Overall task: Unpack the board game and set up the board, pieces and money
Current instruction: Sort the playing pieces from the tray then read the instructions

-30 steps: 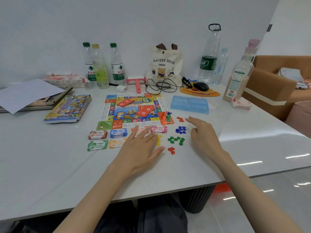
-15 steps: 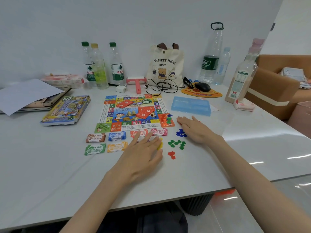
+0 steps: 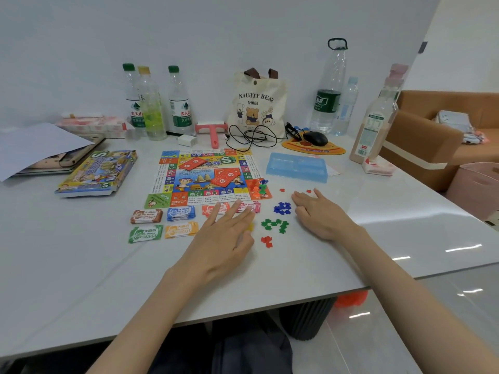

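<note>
Board: The board point(image 3: 205, 179) lay unfolded and flat on the table point(image 3: 81, 265), at 12 o'clock from both hands.
Cards: Two red decks point(image 3: 226, 177) sat on the board's middle.
Pawns: A small cluster of pawns point(image 3: 259, 188) stood on the board's corner at 4 o'clock.
Money: Six money stacks point(image 3: 180, 213), sorted by colour, lined the board's edge at 6 o'clock. Four lay in one row and two in a nearer row.
Small pieces: Off the board toward 4 and 5 o'clock lay a blue heap point(image 3: 282, 207), a green heap point(image 3: 275, 225) and a red heap point(image 3: 267, 241). Two stray red pieces point(image 3: 282, 189) lay apart from the red heap, at 12 o'clock from it.
Left hand: The left hand point(image 3: 224, 238) lay flat with fingers straight and spread, gripping nothing. It partly covered some yellow pieces point(image 3: 249, 227), and its fingertips reached the money row.
Right hand: The right hand point(image 3: 318, 214) rested palm down with fingers extended, holding nothing. It sat just beside the blue heap, at 3 o'clock from it.
Packaging: The box point(image 3: 97, 172) sat at 9 o'clock of the board and the blue tray point(image 3: 295, 167) at 2 o'clock.
Progress: Unpacking looked finished, with board, cards, pawns and money in place. The job looked nearly complete. What seemed left was gathering the stray red pieces and tidying the yellow ones.
</note>
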Demonstrator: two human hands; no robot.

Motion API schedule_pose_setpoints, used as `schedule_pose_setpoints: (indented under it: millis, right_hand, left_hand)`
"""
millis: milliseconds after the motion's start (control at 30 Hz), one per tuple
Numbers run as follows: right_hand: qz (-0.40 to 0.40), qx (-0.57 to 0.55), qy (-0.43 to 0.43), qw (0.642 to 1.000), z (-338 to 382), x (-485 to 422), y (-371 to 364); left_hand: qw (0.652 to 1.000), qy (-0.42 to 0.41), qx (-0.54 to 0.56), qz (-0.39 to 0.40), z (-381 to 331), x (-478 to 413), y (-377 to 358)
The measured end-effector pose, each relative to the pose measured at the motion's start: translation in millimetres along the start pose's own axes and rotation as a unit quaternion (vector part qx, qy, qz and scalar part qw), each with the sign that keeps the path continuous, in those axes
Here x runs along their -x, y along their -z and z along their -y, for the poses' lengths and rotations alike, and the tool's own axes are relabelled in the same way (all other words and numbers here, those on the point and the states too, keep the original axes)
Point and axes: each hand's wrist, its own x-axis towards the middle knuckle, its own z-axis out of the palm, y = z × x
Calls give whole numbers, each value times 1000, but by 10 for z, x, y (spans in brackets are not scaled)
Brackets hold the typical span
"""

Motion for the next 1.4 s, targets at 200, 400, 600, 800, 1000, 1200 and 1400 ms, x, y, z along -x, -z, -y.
schedule_pose_setpoints:
  millis: [200,400,600,800,1000,1200,1400]
  right_hand:
    - [-68,-38,0,997,-21,-67,-22]
    - [-25,-31,56,998,104,-384,-36]
    - [-55,-15,24,998,-4,-315,-79]
    - [-134,-68,-13,989,-150,-249,-94]
    - [-76,-81,-1,994,-171,-379,-128]
    - [-119,-146,-7,982,-237,-319,-173]
    - [-142,-124,-11,982,-209,-186,-174]
  left_hand:
    - [1000,-2,18,-4,-15,36,24]
    - [999,6,45,-9,-35,-15,128]
    - [998,7,60,-15,-10,-34,128]
    - [998,-1,67,-10,-71,-90,118]
    - [997,3,70,-17,-76,-111,116]
    - [995,16,94,-43,-128,-42,249]
    - [992,32,119,-41,-225,27,340]
